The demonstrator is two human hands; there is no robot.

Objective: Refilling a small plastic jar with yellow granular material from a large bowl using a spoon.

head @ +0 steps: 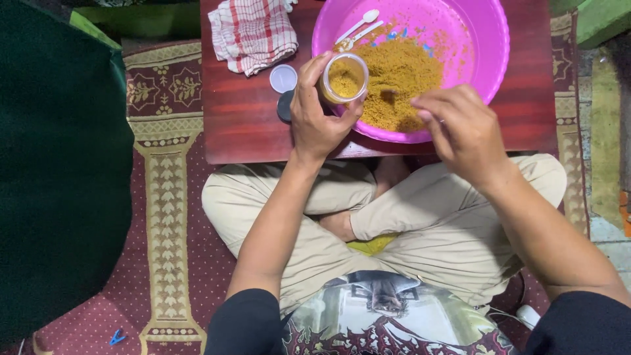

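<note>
While the left hand (317, 117) grips it, the jar (344, 78) tilts bowlward.

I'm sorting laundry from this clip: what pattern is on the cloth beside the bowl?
The folded cotton cloth is white with a red check, clearest in the head view.

The bowl (486, 39) at 12 o'clock is hot pink with mustard-yellow crumbs (401, 79) heaped inside and two white spoons (358, 29), all on a dark red wood-grain bench (243, 125). Red-and-white checked cloth (253, 33) sits at 11 o'clock. Maroon rug (167, 217) at 8 o'clock has cream leaf borders and tiny dots, trousers (420, 217) are beige.
</note>
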